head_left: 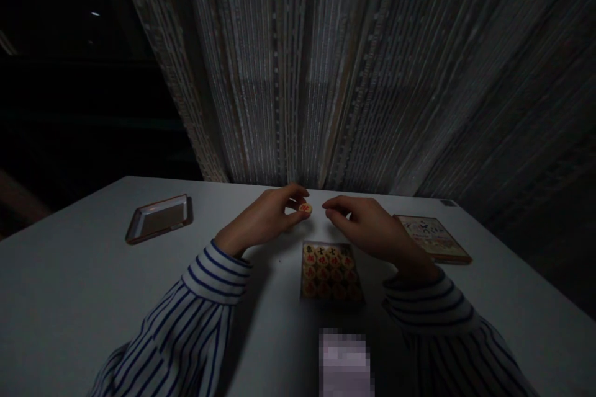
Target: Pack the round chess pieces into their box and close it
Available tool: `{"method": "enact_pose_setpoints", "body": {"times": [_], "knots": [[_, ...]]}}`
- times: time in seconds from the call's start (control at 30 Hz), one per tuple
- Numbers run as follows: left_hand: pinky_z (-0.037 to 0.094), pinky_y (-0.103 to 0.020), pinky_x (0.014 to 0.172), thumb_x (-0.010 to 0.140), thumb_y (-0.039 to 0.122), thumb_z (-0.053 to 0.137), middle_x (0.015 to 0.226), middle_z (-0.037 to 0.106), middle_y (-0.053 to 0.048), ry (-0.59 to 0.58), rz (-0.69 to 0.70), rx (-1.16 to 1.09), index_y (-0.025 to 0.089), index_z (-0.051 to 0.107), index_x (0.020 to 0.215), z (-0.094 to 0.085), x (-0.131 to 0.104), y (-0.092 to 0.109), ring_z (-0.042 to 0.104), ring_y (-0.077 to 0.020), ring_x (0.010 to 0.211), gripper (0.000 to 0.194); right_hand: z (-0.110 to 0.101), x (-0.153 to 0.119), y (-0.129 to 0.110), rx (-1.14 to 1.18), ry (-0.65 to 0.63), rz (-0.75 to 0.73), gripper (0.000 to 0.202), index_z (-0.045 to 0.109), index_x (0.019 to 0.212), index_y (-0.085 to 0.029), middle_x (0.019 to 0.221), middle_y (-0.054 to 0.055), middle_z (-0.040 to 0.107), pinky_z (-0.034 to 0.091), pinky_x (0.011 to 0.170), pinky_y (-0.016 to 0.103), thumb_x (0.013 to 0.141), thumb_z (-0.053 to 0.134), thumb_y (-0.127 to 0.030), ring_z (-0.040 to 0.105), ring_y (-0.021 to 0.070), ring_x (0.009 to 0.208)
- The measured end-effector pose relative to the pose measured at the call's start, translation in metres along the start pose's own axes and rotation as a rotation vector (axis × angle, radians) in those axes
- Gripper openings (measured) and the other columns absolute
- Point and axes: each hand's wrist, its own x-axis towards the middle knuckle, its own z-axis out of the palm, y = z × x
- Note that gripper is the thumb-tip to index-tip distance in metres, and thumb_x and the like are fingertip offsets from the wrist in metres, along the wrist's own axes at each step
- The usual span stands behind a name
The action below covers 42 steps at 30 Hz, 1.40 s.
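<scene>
Between the thumb and fingers of my left hand (272,214) is a round, pale chess piece (305,208) with a red character, held above the white table. To its right my right hand (365,223) hovers over the table, thumb and index finger close together; whether anything small is between them cannot be made out. Below and between the hands lies an open square box (302,273) filled with rows of round pieces, the top row marked in black and the lower ones in red.
A shallow rectangular tray or lid (131,232) lies at the left of the white table (84,279). On the right, beyond my right wrist, is a flat box lid (435,237) with printed writing. A striped curtain (298,74) hangs behind the table's far edge.
</scene>
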Motion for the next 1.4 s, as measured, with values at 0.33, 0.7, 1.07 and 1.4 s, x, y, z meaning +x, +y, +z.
{"method": "enact_pose_setpoints", "body": {"times": [0.33,0.7,1.07,1.4], "knots": [[0.050,-0.031,0.081,0.082,0.032,0.059,0.099,0.066,-0.005,-0.026,0.096,0.079,0.018,0.055,0.108,-0.004,-0.006,0.002,0.063,-0.0171,0.090,0.030,0.013,0.014,0.000,0.259,0.002,0.121,0.021,0.068,0.080,-0.016,0.076,0.004,0.070,0.046,0.065,0.027,0.080,0.050,-0.027,0.063,0.0163,0.071],[0.047,-0.031,0.082,0.083,0.029,0.057,0.101,0.065,-0.004,-0.031,0.164,0.152,0.019,0.055,0.110,-0.002,-0.007,0.006,0.060,-0.0170,0.093,0.029,0.021,0.012,-0.011,0.659,-0.002,0.281,0.015,0.064,0.073,-0.015,0.066,0.003,0.066,0.044,0.055,0.025,0.070,0.060,-0.029,0.059,0.0128,0.059],[0.047,-0.028,0.068,0.080,0.031,0.060,0.085,0.067,-0.002,-0.060,0.049,0.134,0.019,0.054,0.109,-0.003,-0.007,0.006,0.064,-0.0166,0.078,0.032,0.021,0.011,-0.008,0.639,0.062,0.251,0.014,0.064,0.074,-0.016,0.062,0.001,0.064,0.044,0.054,0.025,0.067,0.061,-0.027,0.059,0.0133,0.060],[0.047,-0.025,0.068,0.083,0.031,0.057,0.082,0.066,-0.001,-0.055,0.067,0.013,0.019,0.057,0.100,-0.006,-0.007,0.005,0.063,-0.0149,0.078,0.021,0.020,0.008,-0.008,0.606,0.032,0.222,0.023,0.067,0.087,-0.015,0.057,-0.001,0.060,0.043,0.051,0.024,0.071,0.060,-0.028,0.056,0.0127,0.056]]}}
